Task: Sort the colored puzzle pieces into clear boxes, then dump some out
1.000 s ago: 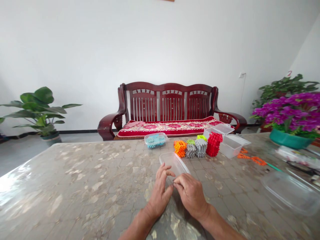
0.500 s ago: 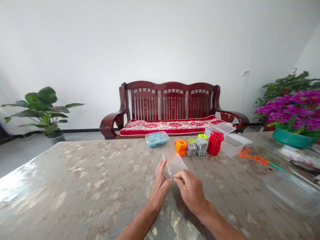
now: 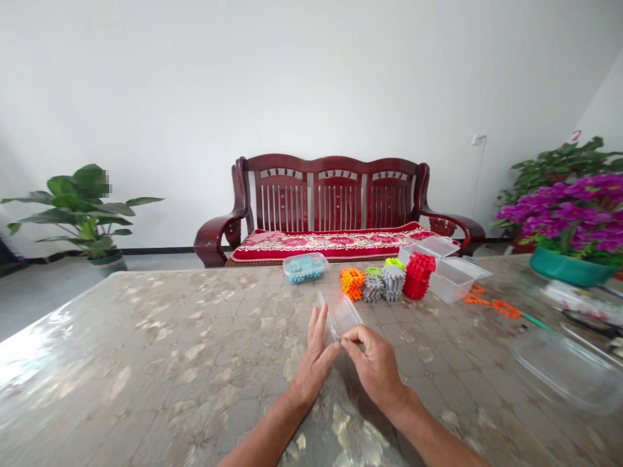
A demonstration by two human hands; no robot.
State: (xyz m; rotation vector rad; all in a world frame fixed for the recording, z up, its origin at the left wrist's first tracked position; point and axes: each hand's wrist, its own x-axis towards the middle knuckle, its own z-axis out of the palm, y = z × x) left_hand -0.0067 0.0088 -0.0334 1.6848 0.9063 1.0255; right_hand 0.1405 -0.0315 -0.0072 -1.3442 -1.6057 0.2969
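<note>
A clear plastic box [image 3: 343, 315] is at the middle of the table in front of me, seen at a slant. My left hand [image 3: 315, 363] lies along its left side, with fingers stretched forward and the thumb at the near corner. Pinching the near edge, my right hand [image 3: 374, 363] has its thumb and forefinger pressed together close to the left thumb. Just beyond stand stacks of snowflake-like plastic pieces: orange [image 3: 352, 284], grey [image 3: 393, 283] and red [image 3: 419, 275]. A lidded clear box [image 3: 305, 266] with blue pieces sits behind to the left.
Open clear boxes [image 3: 450, 282] stand behind the red stack. Orange linked pieces [image 3: 506, 309] and a clear lid [image 3: 567, 370] lie on the right of the patterned table [image 3: 146, 350]. Purple flowers fill a green pot [image 3: 564, 266]. A wooden bench [image 3: 335, 194] is beyond the table.
Both hands have moved very slightly with the clear plastic box, keeping their hold at its near corner. The view has shifted a little; the stacks stay in place.
</note>
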